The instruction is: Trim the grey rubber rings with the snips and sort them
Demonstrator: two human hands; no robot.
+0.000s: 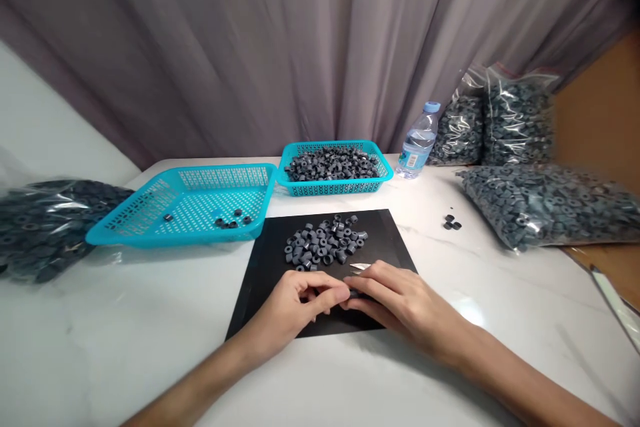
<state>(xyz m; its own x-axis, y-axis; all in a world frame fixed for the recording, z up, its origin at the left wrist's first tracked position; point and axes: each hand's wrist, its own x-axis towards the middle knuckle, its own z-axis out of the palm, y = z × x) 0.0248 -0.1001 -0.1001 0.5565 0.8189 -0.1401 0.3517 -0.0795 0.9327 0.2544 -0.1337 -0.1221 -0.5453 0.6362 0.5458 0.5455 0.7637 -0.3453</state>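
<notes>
Over the near part of a black mat (260,287), my two hands meet at the fingertips. My left hand (295,300) is closed in a pinch at a small dark grey piece (354,293), mostly hidden by the fingers. My right hand (400,293) is closed with its fingers bent down beside that piece. From under it stick out the pointed metal blades of what look like small scissors (359,267); their handles are covered. Just beyond my fingers lies a loose pile of short dark grey rings (323,240) on the mat.
A blue basket (170,239) at left holds several rings; another blue basket (335,189) behind is heaped with them. Filled plastic bags stand or lie at left (55,220) and right (555,207). A water bottle (419,143) and several stray rings (451,223) are at right.
</notes>
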